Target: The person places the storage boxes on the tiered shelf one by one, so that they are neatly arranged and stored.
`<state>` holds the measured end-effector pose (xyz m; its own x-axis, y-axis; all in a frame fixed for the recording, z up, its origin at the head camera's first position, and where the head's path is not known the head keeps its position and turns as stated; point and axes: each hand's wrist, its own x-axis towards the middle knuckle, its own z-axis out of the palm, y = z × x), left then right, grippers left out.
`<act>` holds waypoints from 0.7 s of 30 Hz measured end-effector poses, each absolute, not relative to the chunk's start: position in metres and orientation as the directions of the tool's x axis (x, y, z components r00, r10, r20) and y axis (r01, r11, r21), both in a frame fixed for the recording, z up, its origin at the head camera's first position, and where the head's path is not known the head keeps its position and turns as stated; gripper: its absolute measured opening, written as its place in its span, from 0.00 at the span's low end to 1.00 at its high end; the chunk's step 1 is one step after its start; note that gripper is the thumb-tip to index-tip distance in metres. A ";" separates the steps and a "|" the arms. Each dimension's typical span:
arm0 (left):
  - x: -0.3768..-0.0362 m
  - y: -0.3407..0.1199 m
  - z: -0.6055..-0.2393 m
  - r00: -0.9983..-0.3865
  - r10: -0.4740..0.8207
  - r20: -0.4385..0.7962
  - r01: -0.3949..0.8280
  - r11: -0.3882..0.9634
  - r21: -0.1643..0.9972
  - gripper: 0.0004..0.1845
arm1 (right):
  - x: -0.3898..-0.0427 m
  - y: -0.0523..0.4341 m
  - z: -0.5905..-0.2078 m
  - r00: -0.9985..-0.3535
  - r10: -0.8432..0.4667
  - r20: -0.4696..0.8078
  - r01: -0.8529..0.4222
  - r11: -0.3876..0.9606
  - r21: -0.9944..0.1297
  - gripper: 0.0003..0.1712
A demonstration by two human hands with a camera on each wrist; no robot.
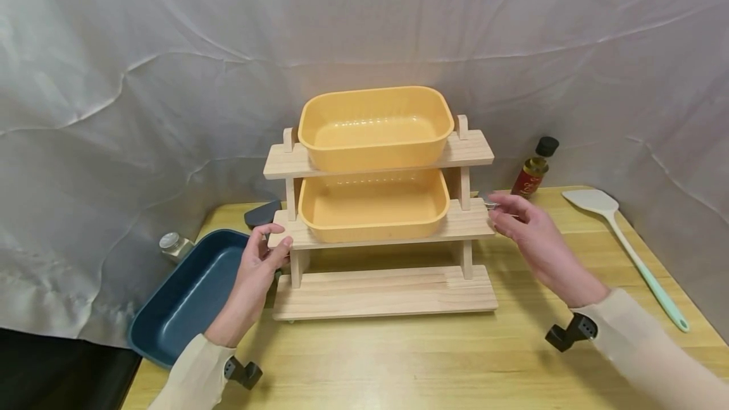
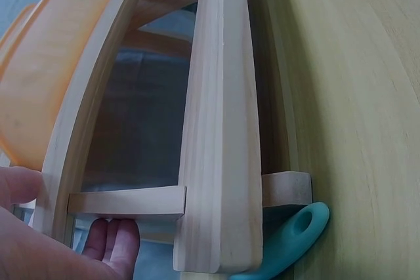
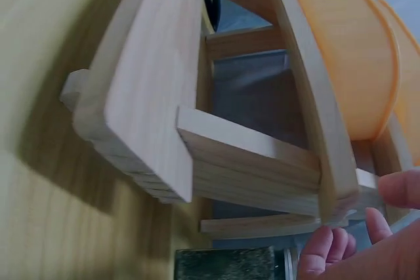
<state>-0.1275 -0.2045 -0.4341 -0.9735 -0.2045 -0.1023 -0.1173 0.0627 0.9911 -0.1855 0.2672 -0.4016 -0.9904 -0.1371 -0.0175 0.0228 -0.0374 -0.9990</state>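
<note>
A three-tier wooden display rack (image 1: 387, 293) stands on the table. One yellow tray (image 1: 376, 157) rests on its top shelf and another yellow tray (image 1: 373, 230) on the middle shelf. My left hand (image 1: 256, 274) grips the left end of the middle shelf, thumb (image 2: 21, 185) at the upper side and fingers (image 2: 113, 244) curled beneath. At the shelf's other end is my right hand (image 1: 532, 242), its fingers loosely bent and fingertips right at the wood. In the right wrist view its thumb (image 3: 400, 189) is spread from the fingers (image 3: 326, 247), with nothing between them.
Left of the rack are a dark blue tray (image 1: 190, 296), a small clear-sided shaker (image 1: 173, 245) and a dark utensil head (image 1: 262, 214). A teal handle (image 2: 295, 240) pokes from under the rack. At right stand a red-labelled bottle (image 1: 532, 169) and a spatula (image 1: 632, 248).
</note>
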 end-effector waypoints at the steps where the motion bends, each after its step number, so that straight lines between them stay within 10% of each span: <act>1: -0.127 -0.205 -0.434 -0.974 -0.204 -0.103 -0.117 0.062 0.991 0.21 | -0.185 0.268 -0.403 -0.990 -0.141 -0.024 0.027 -0.020 -0.999 0.16; 21: -0.126 -0.207 -0.428 -0.970 -0.209 -0.126 -0.129 0.002 0.992 0.20 | -0.193 0.266 -0.417 -0.954 -0.265 -0.141 0.181 -0.130 -0.975 0.24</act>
<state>-0.1260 -0.2071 -0.4282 -0.9697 -0.2092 -0.1257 -0.1290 0.0018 0.9916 -0.1926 0.2658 -0.4171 -0.9537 -0.2654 -0.1413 0.1806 -0.1301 -0.9749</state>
